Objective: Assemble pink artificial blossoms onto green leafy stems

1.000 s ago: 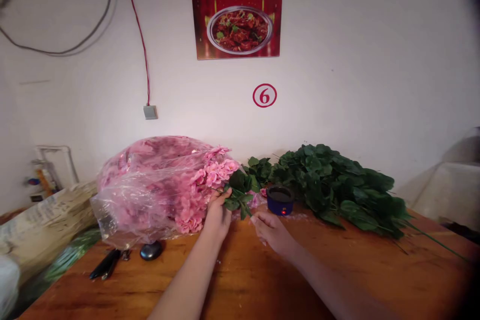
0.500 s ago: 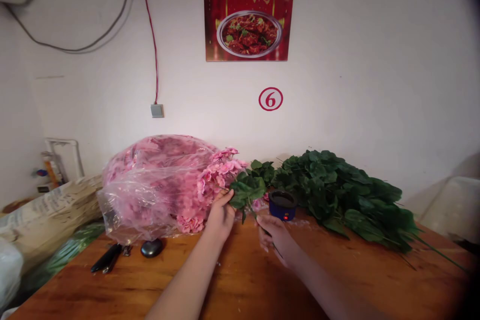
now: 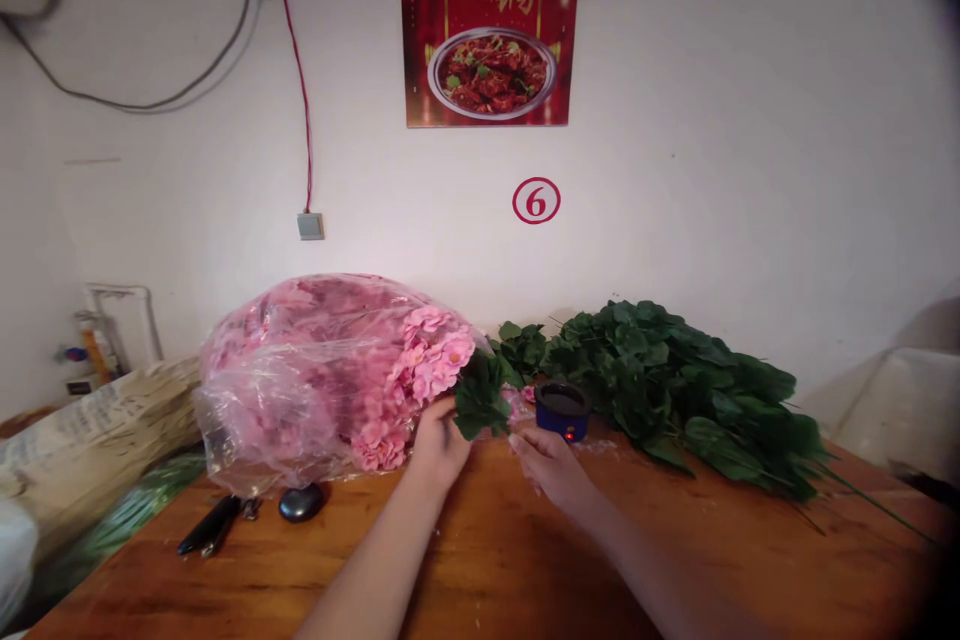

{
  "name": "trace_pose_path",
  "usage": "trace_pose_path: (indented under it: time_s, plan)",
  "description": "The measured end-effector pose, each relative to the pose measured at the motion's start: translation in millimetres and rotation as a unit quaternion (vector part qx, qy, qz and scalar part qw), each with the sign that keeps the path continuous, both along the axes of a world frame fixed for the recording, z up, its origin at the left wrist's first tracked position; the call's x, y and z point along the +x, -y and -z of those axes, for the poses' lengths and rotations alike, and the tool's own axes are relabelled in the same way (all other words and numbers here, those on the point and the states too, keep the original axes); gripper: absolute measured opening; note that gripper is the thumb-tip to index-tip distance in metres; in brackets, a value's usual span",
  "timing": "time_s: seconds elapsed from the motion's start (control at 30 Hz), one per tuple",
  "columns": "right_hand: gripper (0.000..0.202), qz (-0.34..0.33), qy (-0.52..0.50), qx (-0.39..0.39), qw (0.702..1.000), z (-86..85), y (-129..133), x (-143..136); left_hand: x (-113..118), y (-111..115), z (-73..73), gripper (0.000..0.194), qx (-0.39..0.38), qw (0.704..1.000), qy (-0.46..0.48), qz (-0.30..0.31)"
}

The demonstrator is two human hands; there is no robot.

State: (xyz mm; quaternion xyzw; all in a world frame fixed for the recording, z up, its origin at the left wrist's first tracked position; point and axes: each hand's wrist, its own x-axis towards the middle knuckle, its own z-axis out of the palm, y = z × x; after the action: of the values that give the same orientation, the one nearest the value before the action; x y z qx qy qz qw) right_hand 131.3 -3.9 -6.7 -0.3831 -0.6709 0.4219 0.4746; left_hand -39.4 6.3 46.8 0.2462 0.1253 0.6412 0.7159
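My left hand (image 3: 441, 448) is closed around an artificial flower stem, just below its pink bloom cluster (image 3: 435, 360). Dark green leaves (image 3: 481, 402) on that stem fan out between my two hands and hide some of the left fingers. At the lower end, my right hand (image 3: 551, 468) pinches the stem with thumb and forefinger; little of the stem itself shows there. Right behind my right hand stands a small blue pot (image 3: 562, 410) with a dark bowl and a lit red light. A clear plastic bag (image 3: 277, 400) full of pink flowers lies left of my left hand.
A large heap of green leaf stems (image 3: 675, 400) covers the right back of the wooden table (image 3: 480, 560). Keys with a black holder (image 3: 210, 525) and a dark rounded object (image 3: 301, 502) lie at front left. A wall (image 3: 735, 200) rises behind.
The flower stem has turned and dropped a little to the left, so its blooms now face me more. My left hand has tilted with it; my right hand's pinch has shifted slightly along.
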Motion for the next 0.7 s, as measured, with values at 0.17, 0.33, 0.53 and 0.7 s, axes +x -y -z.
trace_pose_path:
  time_s: [0.17, 0.33, 0.53, 0.7]
  plan:
    - [0.039, -0.007, -0.037, 0.007, 0.999, 1.7, 3.3, -3.8, -1.3, 0.7, -3.0, 0.013, -0.005, 1.0, 0.018, 0.0]
    - [0.037, 0.005, -0.048, 0.045, 0.998, 0.5, 10.2, -5.5, -2.9, 0.3, -2.0, 0.01, -0.017, 1.0, 0.02, 0.0]
    - [0.036, 0.078, 0.036, 0.123, 0.989, -1.1, 13.3, -3.3, -3.6, 5.0, -4.6, 0.009, -0.016, 0.999, 0.034, 0.023]
    - [0.033, 0.118, 0.078, 0.172, 0.975, -9.2, 16.6, 2.9, 4.7, 7.8, -3.7, 0.014, -0.015, 0.999, 0.036, 0.027]
